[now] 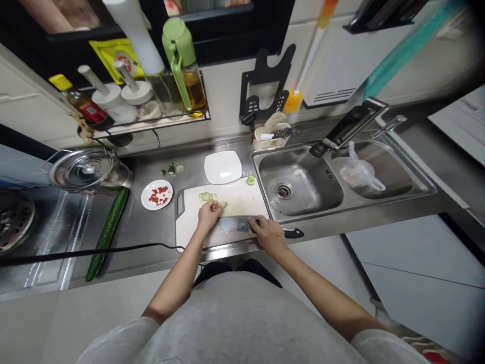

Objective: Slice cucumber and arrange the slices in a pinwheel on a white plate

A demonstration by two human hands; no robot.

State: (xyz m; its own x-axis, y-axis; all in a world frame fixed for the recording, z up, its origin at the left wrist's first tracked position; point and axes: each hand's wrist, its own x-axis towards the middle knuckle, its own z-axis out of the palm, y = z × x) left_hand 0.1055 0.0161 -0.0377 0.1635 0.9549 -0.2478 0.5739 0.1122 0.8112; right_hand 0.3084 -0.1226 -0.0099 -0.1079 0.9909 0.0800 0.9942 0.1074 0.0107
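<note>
My left hand [209,215] is over the white cutting board [189,227], its fingers pinched together at a pale green cucumber slice [224,204]. Just left of those fingertips, several thin cucumber slices [206,196] lie overlapping in a row. My right hand [270,234] is closed on a kitchen knife; its broad blade [237,225] lies low along the board's near side, and the black handle [294,233] sticks out past the hand to the right. More cucumber slices [250,180] rest at the board's far right corner.
Behind the board stands a white square plate [223,167]. Left are a round plate [156,194] with red chopped pieces, cucumber ends [171,169], a whole cucumber [108,235] and a steel pot [89,169]. A black cable [144,246] crosses the front. Right is a double sink [303,187].
</note>
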